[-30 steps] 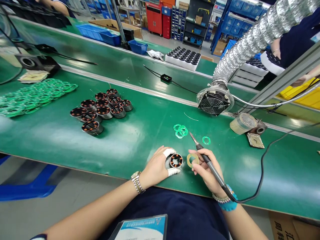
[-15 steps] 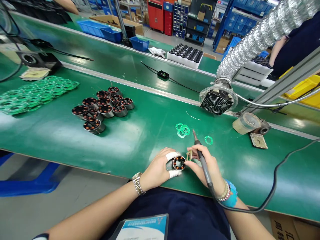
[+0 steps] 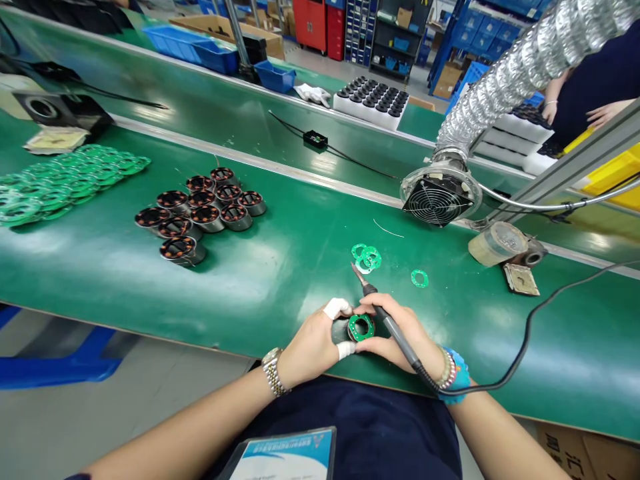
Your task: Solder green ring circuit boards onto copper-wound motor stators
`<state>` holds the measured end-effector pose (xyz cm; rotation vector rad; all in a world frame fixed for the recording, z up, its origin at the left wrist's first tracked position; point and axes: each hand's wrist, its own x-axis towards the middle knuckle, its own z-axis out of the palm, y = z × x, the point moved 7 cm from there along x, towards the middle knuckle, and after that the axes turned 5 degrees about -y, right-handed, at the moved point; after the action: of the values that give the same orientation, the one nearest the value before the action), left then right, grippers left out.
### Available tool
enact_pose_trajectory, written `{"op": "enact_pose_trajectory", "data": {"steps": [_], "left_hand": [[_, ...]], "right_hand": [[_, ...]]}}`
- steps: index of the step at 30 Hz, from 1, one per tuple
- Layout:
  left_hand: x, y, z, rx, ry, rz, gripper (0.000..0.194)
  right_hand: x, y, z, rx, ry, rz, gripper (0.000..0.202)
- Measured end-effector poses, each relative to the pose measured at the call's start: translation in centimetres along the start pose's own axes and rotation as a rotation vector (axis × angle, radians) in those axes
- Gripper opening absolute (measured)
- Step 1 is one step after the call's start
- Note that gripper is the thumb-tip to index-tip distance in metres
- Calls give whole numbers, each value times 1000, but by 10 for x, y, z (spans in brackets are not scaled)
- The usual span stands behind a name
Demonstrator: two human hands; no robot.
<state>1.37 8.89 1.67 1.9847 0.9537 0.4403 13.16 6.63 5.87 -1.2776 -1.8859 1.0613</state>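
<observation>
My left hand [image 3: 315, 340], with white tape on its thumb and forefinger, is closed round a metal motor stator [image 3: 341, 331] lying on its side at the bench's front edge. On the stator's open end sits a green ring-shaped circuit board [image 3: 361, 328], covering the copper windings. My right hand [image 3: 407, 333] has a soldering iron [image 3: 397, 333] lying across it, tip pointing away to the upper left. Its thumb and fingertips touch the rim around the board. Just beyond the iron's tip are several loose green ring boards [image 3: 367, 258]; another ring board [image 3: 419, 278] lies apart to the right.
Several wound stators [image 3: 203, 210] stand left of centre, with rows of green ring boards [image 3: 70, 180] further left. A fan on a foil duct [image 3: 436, 200] hangs at the right, near a round container [image 3: 497, 243]. The iron's cable [image 3: 530, 340] trails right. A co-worker's hands [image 3: 607, 115] show far right.
The ring board between my right fingers has moved left onto the stator's end and now lies flat against it. The iron's tip has swung left.
</observation>
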Motion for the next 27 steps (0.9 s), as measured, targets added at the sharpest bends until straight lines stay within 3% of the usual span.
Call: {"op": "enact_pose_trajectory", "data": {"steps": [6, 15, 17, 23, 27], "left_hand": [[1, 3, -1, -11, -10, 9, 40], [-2, 1, 0, 46, 17, 15, 38], [-3, 3, -2, 45, 24, 73, 37], [-11, 17, -9, 48, 19, 414, 23], [-13, 20, -11, 69, 84, 475, 16]], "right_hand": [[-6, -1, -8, -15, 63, 19, 53], [-1, 6, 3, -69, -46, -29, 50], [-1, 7, 2, -69, -55, -52, 51], [0, 6, 2, -70, -95, -82, 48], [-6, 6, 2, -52, -82, -97, 49]]}}
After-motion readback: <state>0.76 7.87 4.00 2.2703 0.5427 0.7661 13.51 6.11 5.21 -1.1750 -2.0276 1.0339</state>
